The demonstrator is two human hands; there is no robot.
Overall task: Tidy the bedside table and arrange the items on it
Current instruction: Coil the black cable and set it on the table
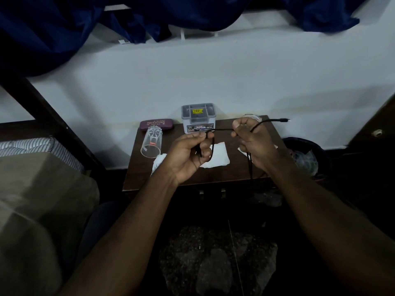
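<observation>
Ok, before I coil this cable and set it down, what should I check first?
1. Grip on the cable: left hand and right hand both hold it. Ok.
2. Plug free: it sticks out in the air past the right hand. Ok.
3. Other end free: the cable hangs below the right hand toward the table edge, end hidden. Cannot tell.
4. Landing spot: tissues lie under the hands. Not ok.
5. Glass safe: it lies on its side near the table's left edge. Not ok.
6. Room in the box: cannot tell.
</observation>
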